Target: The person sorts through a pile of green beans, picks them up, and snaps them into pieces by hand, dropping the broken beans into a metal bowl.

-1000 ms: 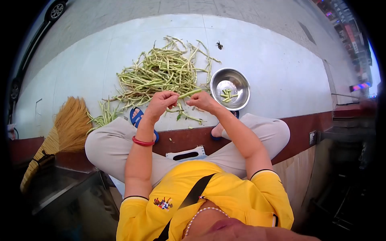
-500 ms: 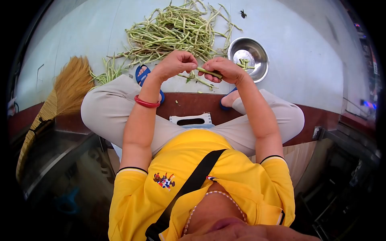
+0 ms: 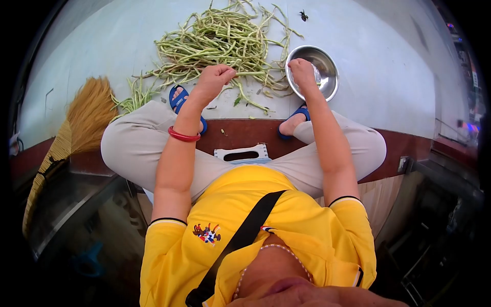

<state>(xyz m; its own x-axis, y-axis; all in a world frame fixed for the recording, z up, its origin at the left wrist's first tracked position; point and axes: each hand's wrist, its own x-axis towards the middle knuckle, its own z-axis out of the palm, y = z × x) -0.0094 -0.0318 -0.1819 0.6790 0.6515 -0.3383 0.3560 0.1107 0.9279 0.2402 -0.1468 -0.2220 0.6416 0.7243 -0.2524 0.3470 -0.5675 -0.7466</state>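
My left hand (image 3: 215, 82) is closed in a pinch on a long green bean (image 3: 250, 73), which sticks out to the right from between thumb and fingers. Just beyond it lies a large tangled pile of long beans (image 3: 215, 41) on the pale floor. Over the steel bowl (image 3: 334, 77) on the right is my right hand (image 3: 303, 74), its fingers curled together; whatever they hold is hidden. That hand and wrist cover much of the bowl's inside.
A smaller bunch of beans (image 3: 135, 97) lies on the left, close to a straw broom (image 3: 92, 117). My feet in blue slippers (image 3: 179, 98) flank several bean scraps. A white stool (image 3: 240, 153) shows between my legs. A small dark object (image 3: 304, 16) lies at the back.
My hands have parted. The right one has moved from the bean between them over to the bowl; the left keeps the bean and has shifted slightly left.
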